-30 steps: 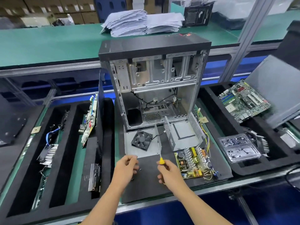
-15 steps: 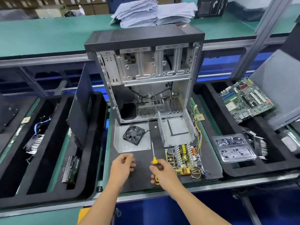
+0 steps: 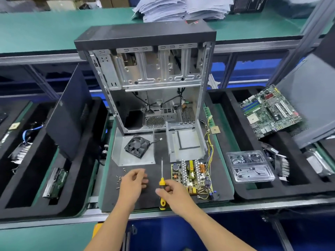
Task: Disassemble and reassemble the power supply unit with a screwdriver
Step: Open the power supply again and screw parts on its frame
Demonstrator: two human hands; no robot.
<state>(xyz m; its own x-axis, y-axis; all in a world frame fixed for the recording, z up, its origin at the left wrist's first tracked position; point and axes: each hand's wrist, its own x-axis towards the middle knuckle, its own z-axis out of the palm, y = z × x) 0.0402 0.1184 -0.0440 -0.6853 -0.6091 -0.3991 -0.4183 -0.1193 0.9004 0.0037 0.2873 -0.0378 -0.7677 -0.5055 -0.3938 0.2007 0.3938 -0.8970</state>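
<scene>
At the far middle of the tabletop [image 3: 223, 194] stands the open case [image 3: 145, 78]; nearer lie the metal shell [image 3: 184, 144], circuit board [image 3: 192, 175], then screws [image 3: 120, 178]. Right hand [image 3: 174, 194] grips the screwdriver [image 3: 161, 185]; left hand [image 3: 132, 180], fingers loosely curled, holds nothing visible. Seat the board squarely before driving screws.

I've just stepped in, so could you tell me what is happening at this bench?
A person is working on a taken-apart power supply. The right hand holds a yellow screwdriver upright over the black mat; the left hand hovers, fingers loosely curled, near loose screws. The circuit board, metal housing and fan lie separately before the open case.
</scene>
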